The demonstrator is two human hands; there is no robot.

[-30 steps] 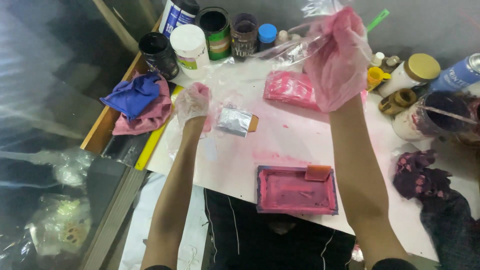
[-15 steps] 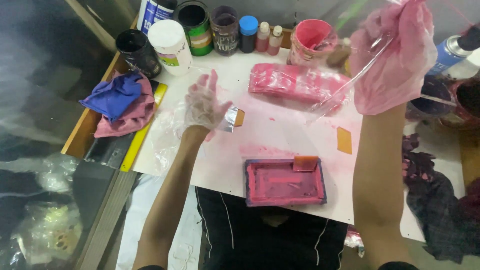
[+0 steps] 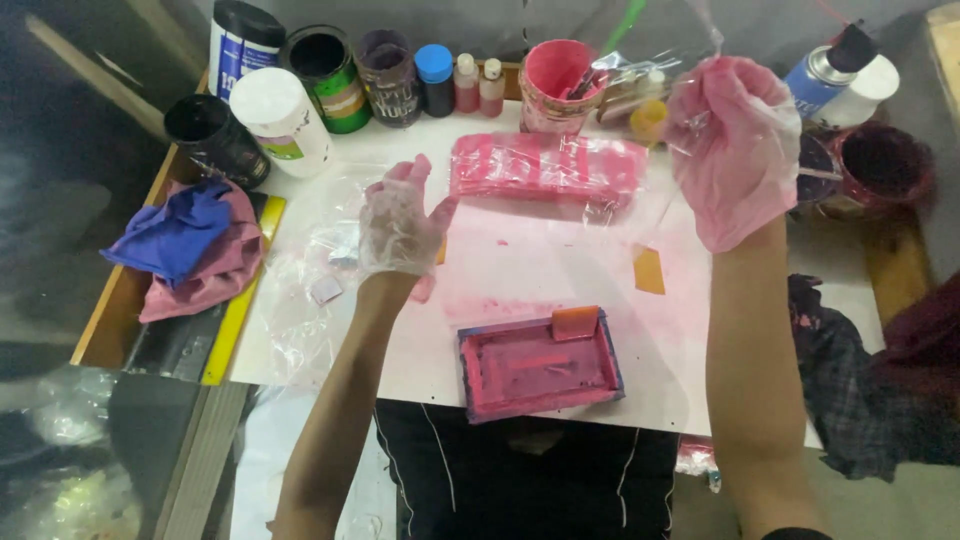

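Our right hand (image 3: 738, 150) pinches clear plastic sheet (image 3: 655, 60) above pink tray (image 3: 540, 365); left hand (image 3: 397, 222) spread, empty. Sheet: light, limp, likely paint-slick; we grip edge.

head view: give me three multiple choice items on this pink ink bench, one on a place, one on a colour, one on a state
1. Where does the small pink tray lie?
A. at the near edge of the white board
B. on the blue cloth
C. among the jars at the back

2. What colour is the cap of the small dark bottle in the back row?
A. yellow
B. blue
C. white

3. How is the right hand?
A. flat on the board
B. bare and empty
C. raised, in a pink-stained glove, gripping a clear plastic bag

Answers: 1 A, the tray sits nearest the person; 2 B, its cap is plainly blue; 3 C, the gloved hand is lifted above the board with the clear bag bunched in it.
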